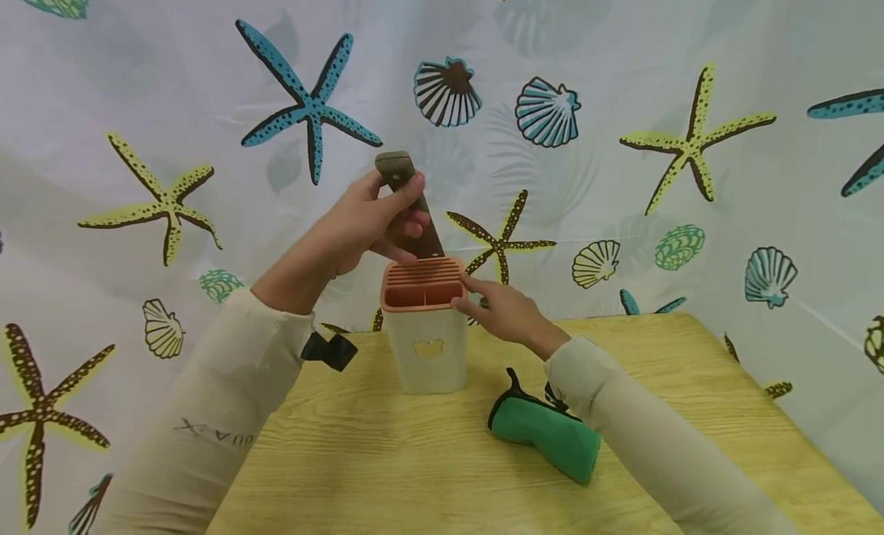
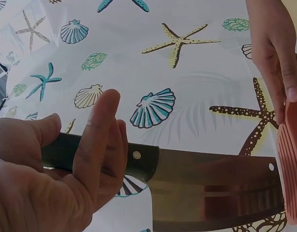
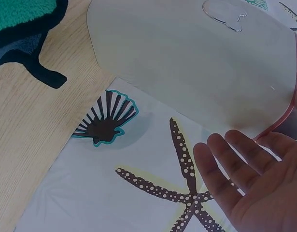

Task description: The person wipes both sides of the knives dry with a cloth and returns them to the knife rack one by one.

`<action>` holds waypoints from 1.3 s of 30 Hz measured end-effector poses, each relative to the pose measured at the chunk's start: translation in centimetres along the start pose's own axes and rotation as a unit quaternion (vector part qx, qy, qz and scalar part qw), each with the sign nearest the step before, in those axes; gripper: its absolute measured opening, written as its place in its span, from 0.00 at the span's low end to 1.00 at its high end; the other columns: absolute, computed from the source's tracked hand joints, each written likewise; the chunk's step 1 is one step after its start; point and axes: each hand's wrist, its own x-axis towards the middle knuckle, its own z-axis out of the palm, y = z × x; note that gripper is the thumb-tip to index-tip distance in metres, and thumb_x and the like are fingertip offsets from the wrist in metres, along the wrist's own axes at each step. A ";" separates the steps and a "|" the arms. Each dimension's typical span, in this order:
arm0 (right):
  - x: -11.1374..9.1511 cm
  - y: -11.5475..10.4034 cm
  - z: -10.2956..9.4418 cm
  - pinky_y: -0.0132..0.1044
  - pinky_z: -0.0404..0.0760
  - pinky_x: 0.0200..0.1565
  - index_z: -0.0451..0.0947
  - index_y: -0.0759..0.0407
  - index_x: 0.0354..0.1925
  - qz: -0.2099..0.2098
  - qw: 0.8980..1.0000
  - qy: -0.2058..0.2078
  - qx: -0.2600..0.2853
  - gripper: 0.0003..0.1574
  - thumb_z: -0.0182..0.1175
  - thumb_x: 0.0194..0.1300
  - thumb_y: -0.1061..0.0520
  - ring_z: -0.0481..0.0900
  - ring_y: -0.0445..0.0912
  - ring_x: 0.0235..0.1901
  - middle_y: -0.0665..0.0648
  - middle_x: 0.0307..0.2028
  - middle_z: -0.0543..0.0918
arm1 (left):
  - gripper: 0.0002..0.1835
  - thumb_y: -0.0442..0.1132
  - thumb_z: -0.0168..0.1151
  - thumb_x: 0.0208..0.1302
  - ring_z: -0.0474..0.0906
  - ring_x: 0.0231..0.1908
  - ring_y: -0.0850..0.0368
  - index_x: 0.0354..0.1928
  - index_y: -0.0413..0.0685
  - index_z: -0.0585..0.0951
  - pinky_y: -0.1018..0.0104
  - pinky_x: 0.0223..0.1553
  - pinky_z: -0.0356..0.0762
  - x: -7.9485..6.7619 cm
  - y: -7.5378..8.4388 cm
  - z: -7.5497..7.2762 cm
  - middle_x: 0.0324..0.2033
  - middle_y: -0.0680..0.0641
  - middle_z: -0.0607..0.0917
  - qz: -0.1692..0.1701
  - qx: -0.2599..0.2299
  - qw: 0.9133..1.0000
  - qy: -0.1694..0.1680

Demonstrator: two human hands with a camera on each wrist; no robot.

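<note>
In the head view my left hand (image 1: 376,220) holds a cleaver (image 1: 427,228) by its dark handle, blade pointing down. The left wrist view shows the fingers around the handle and the wide blade (image 2: 216,188), its end at the slotted top of a knife holder. Whether the end is inside a slot, I cannot tell. The knife holder (image 1: 427,351) has a whitish body and an orange slotted lid (image 1: 424,270), and stands upright. At its right rim, my right hand (image 1: 507,308) holds the corner between thumb and index finger; the other fingers extend alongside the body (image 3: 187,63).
A green cloth pouch-like item (image 1: 545,435) with black trim lies on the wooden table (image 1: 331,458), right of the holder and near my right sleeve. A white curtain (image 1: 587,44) printed with starfish and shells hangs right behind the table.
</note>
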 end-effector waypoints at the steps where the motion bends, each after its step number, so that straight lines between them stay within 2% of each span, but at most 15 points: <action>1: 0.0 0.0 0.0 0.40 0.80 0.34 0.52 0.46 0.78 0.000 1.000 0.000 0.000 0.42 0.46 0.76 0.33 0.83 0.52 0.50 0.57 0.67 0.76 | 0.23 0.52 0.49 0.77 0.79 0.36 0.56 0.66 0.50 0.65 0.54 0.35 0.89 0.1 0.1 0.0 0.40 0.45 0.79 -0.002 -0.001 1.000 0.000; 7: 0.0 0.0 0.0 0.43 0.83 0.38 0.52 0.45 0.78 0.007 1.000 0.000 0.008 0.42 0.45 0.75 0.32 0.83 0.53 0.55 0.58 0.69 0.74 | 0.25 0.52 0.49 0.77 0.80 0.34 0.59 0.68 0.50 0.63 0.59 0.33 0.89 1.0 1.0 0.0 0.39 0.47 0.80 -0.029 -0.002 1.000 0.000; 16: 0.1 0.3 0.0 0.37 0.78 0.32 0.52 0.44 0.78 0.014 1.000 0.000 0.013 0.42 0.45 0.75 0.31 0.83 0.51 0.51 0.58 0.66 0.77 | 0.28 0.55 0.47 0.77 0.79 0.37 0.58 0.72 0.54 0.60 0.64 0.32 0.88 2.1 2.2 0.0 0.43 0.45 0.80 -0.057 0.028 0.998 -0.002; 22: 0.1 0.3 0.1 0.35 0.78 0.31 0.50 0.42 0.78 0.016 1.000 -0.004 0.025 0.43 0.45 0.74 0.30 0.85 0.48 0.48 0.57 0.66 0.77 | 0.29 0.57 0.46 0.76 0.78 0.38 0.57 0.71 0.54 0.59 0.64 0.32 0.88 3.4 3.1 -0.2 0.43 0.45 0.77 -0.074 0.033 0.997 -0.005; 30: 0.1 0.4 0.3 0.38 0.82 0.34 0.50 0.42 0.79 0.014 0.999 -0.006 0.030 0.43 0.45 0.74 0.29 0.86 0.48 0.49 0.57 0.65 0.77 | 0.29 0.58 0.43 0.77 0.75 0.38 0.59 0.71 0.53 0.57 0.66 0.33 0.88 5.6 3.7 -0.9 0.46 0.46 0.72 -0.096 0.042 0.994 -0.024; 36: 0.0 0.6 0.2 0.38 0.82 0.33 0.51 0.44 0.79 0.007 0.999 -0.006 0.034 0.43 0.45 0.75 0.30 0.86 0.47 0.48 0.58 0.64 0.79 | 0.27 0.61 0.44 0.75 0.69 0.30 0.63 0.65 0.54 0.59 0.68 0.31 0.87 7.7 3.9 -1.1 0.37 0.49 0.67 -0.117 0.039 0.992 0.000; 39: -0.1 0.5 0.2 0.36 0.81 0.31 0.51 0.44 0.79 0.006 0.999 -0.005 0.036 0.43 0.45 0.75 0.31 0.86 0.47 0.47 0.58 0.62 0.80 | 0.26 0.61 0.42 0.75 0.63 0.26 0.63 0.63 0.51 0.59 0.68 0.30 0.87 8.6 3.5 -1.2 0.31 0.50 0.65 -0.108 0.045 0.993 0.020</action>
